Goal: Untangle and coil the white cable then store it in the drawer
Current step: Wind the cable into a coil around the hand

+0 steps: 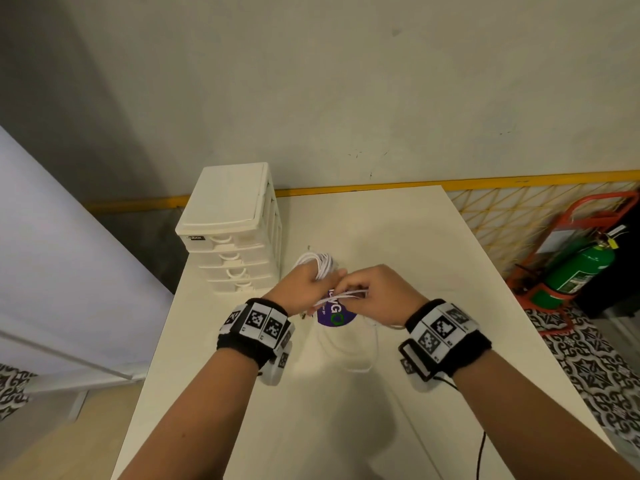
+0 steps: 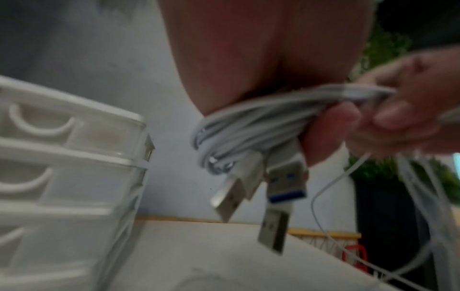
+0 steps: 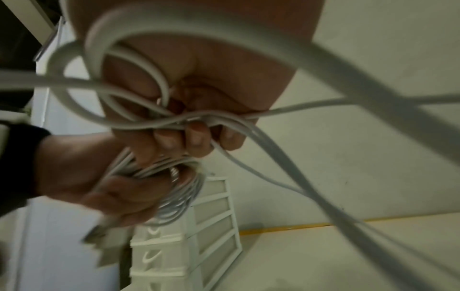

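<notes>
The white cable (image 1: 320,265) sits in your two hands, raised above the white table (image 1: 398,237), roughly at its middle. Most of it is already wound into a tight bundle of loops, and that bundle bulges out of the far side of your left hand (image 1: 304,284), on the side toward the drawer unit. Your left fingers are curled closed around the bundle. Seen from the left wrist, several USB plugs (image 2: 286,181) hang down below that fist, so there may be more than one lead in the bundle; blur keeps me from counting.

Your right hand (image 1: 372,292) is pressed up against the left, knuckles nearly touching. Its fingers are clamped on a few strands that run left to right between the two hands. From there the uncoiled length drops off below your right hand and lies in a slack loop (image 1: 360,355) on the table, toward your body.

So the loose cable lies on the near side of your right fingers, and the coil on the far left. In my judgement the next wrap has to bring slack up from the right toward the left fist.

The four-drawer white plastic drawer unit (image 1: 239,237) stands just left of your left hand, every drawer shut. A purple round sticker (image 1: 334,315) shows on the table beneath your hands.
</notes>
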Tool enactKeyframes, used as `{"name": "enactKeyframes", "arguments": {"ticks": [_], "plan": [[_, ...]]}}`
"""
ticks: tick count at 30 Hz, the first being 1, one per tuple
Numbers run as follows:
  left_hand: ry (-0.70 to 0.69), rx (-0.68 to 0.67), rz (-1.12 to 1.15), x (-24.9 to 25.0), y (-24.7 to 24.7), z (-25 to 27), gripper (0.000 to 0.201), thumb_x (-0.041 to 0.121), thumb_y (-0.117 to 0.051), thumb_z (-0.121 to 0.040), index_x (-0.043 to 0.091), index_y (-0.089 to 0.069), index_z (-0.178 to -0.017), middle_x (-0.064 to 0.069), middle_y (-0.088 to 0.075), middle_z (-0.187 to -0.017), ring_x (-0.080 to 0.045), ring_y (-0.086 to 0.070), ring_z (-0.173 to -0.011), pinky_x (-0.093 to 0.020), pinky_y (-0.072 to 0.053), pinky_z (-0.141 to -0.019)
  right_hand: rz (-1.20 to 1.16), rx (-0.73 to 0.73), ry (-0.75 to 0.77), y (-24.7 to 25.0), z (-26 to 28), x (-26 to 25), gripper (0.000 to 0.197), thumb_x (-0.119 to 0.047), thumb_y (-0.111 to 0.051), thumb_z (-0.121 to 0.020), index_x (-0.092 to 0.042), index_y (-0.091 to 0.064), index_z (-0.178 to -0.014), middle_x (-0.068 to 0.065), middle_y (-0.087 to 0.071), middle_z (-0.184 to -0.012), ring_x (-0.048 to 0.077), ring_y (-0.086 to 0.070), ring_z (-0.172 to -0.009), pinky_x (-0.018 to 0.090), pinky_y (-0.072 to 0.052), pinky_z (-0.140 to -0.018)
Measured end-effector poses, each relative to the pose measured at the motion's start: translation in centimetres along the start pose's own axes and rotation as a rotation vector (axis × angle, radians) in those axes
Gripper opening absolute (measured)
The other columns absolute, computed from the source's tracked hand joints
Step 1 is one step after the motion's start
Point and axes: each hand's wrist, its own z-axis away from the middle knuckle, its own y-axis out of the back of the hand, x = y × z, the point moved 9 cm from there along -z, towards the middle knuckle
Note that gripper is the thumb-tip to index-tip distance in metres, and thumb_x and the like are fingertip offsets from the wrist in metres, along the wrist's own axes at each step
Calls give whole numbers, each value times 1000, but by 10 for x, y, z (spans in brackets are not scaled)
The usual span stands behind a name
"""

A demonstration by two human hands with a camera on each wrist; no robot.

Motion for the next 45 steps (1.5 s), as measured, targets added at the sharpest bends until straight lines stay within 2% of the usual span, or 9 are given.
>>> {"name": "enactKeyframes", "arguments": {"ticks": [4, 9, 13, 19, 23, 29, 35, 40, 45], "plan": [[62, -205, 48, 9, -15, 12, 42, 38, -65, -85, 23, -53, -49, 4, -47, -35, -11, -43, -33, -26, -40, -45, -41, 21, -60, 22, 2, 14, 21, -45, -73, -70, -28, -72, -81, 0, -68, -73, 12, -61, -68, 34, -50, -69], [154, -57, -91, -16, 16, 15, 32, 30, -77, -75, 5, -60, -88, 1, -53, -61, -2, -48, -39, -18, -39, -37, -123, 85, -178, 54, 15, 57, 28, -40, -67, -76, -15, -75, -84, -1, -68, -82, 5, -61, -75, 20, -46, -75], [176, 124, -59, -21, 41, 15, 24, 32, -74, -77, 16, -57, -75, -2, -53, -60, -15, -49, -47, -25, -41, -41, -97, 140, -237, 53, 17, 87, 17, -27, -63, -85, -29, -72, -71, -2, -63, -77, -2, -56, -68, 13, -38, -70], [146, 364, 5, -17, 69, 19, 28, 26, -71, -82, 14, -53, -64, 1, -49, -51, -11, -45, -42, -23, -38, -43, -80, 129, -252, 46, 21, 106, 18, -29, -58, -88, -21, -73, -92, 8, -68, -96, 19, -61, -93, 21, -41, -80], [183, 296, -37, -20, 57, 14, 32, 32, -69, -82, 12, -51, -64, 0, -50, -53, -14, -48, -45, -22, -38, -45, 136, 242, -263, 50, 19, 119, 23, -26, -59, -89, -22, -67, -110, 7, -64, -111, 23, -57, -107, 34, -44, -93], [144, 193, 29, -9, 36, 9, 35, 34, -68, -82, 13, -48, -62, 1, -47, -48, -12, -44, -38, -22, -38, -42, 36, 120, -198, 22, 7, 91, 45, -12, -53, -92, -22, -44, -135, -8, -53, -121, 8, -48, -111, 15, -32, -93], [104, 315, 122, -1, 50, 13, 34, 28, -68, -84, 14, -47, -63, 1, -45, -47, -5, -40, -33, -19, -36, -39, 156, 51, -248, 4, 5, 102, 25, -25, -55, -90, -19, -67, -111, -1, -70, -100, -4, -46, -67, 21, -34, -75], [186, 486, 172, -19, 71, 23, 36, 27, -68, -83, 12, -44, -61, -3, -45, -48, -15, -44, -36, -26, -40, -44, 92, 174, -256, 14, 15, 111, 18, -26, -59, -88, -12, -70, -93, 4, -66, -86, 13, -54, -73, 24, -38, -73], [204, 489, 324, -25, 76, 26, 37, 21, -66, -85, 13, -43, -56, -3, -41, -42, -15, -36, -33, -22, -33, -36, 201, 352, -169, 27, 34, 117, 33, -28, -61, -85, -18, -56, -116, -3, -54, -106, 16, -53, -99, 28, -41, -86]]}}
